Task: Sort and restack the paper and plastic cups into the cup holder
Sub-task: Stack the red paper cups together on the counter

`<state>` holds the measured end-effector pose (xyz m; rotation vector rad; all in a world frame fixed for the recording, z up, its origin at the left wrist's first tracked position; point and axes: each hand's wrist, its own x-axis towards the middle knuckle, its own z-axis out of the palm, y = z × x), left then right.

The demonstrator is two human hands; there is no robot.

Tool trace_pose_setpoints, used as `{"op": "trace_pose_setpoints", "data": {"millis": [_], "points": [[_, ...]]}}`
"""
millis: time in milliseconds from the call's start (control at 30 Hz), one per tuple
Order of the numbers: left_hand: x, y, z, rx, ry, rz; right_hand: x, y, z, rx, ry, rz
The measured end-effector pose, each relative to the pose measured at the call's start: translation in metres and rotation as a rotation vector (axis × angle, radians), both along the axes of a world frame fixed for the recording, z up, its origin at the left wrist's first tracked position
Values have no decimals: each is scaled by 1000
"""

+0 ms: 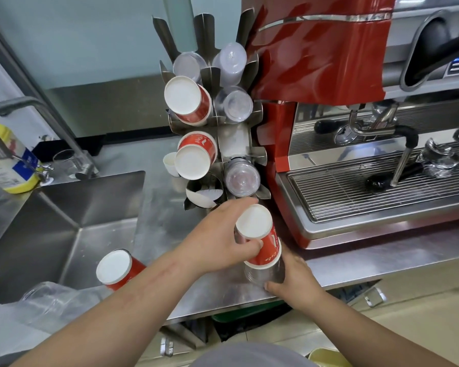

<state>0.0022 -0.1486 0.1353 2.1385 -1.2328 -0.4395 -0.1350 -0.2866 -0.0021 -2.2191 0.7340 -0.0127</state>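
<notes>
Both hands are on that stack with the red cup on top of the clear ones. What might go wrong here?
1. The red paper cup sits tilted on the clear plastic cups; pulling it with the left hand could topple the stack that the right hand steadies.
2. The stack stands close to the counter's front edge, so a slip might send cups to the floor.
3. Another red cup sits at the sink's edge and could roll in.

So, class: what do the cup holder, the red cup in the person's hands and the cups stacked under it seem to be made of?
Cup holder: looks like brushed sheet steel, grey, dully reflective, folded into fins.
Red cup: probably paper, matte white base, printed red wall.
Stacked cups beneath it: seemingly clear plastic, see-through and glossy.
</notes>
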Motion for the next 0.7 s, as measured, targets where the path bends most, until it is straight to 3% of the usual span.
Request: {"op": "trace_pose_setpoints", "data": {"millis": [300,700], "points": [[4,5,7,-29,-13,-25,-11,11,38,129,-185,-43],[8,47,58,-367,-60,-45,17,30,126,-153,-486,39]]}}
